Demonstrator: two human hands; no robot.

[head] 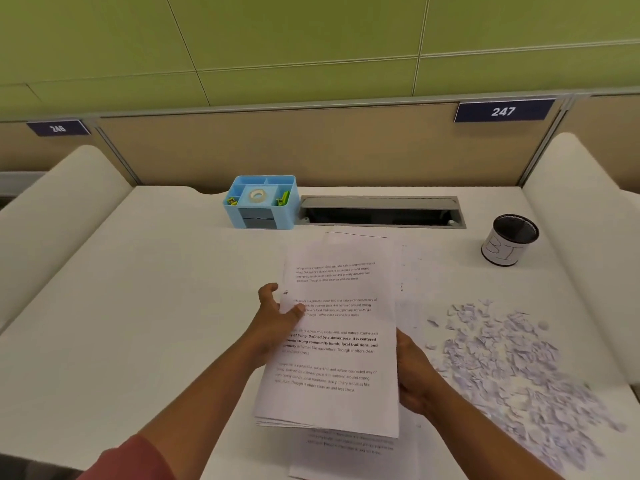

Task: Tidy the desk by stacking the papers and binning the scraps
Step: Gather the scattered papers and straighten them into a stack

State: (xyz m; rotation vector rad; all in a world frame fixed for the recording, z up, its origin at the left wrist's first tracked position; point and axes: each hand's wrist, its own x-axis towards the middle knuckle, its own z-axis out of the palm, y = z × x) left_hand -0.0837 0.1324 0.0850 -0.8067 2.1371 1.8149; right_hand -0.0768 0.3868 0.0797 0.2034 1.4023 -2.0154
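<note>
The person holds a stack of printed papers between both hands, low in the middle of the white desk. The left hand has its grip on the stack's left edge, thumb curled over the top sheet and fingers beneath. The right hand grasps the right edge, its fingers mostly hidden behind the sheets. The stack's near edge is fanned, several sheet edges showing apart. More loose sheets lie flat on the desk under and beyond it, one edge poking out at 12 o'clock.

At 3 o'clock from the stack a wide scatter of torn scraps reaches close to the desk's right edge. At 1 o'clock, well apart, stands a black mesh bin with a white label. At 11 o'clock sits a blue organiser, just beside a grey cable slot along the back edge. From 8 to 10 o'clock the desk surface lies bare to its left edge.
</note>
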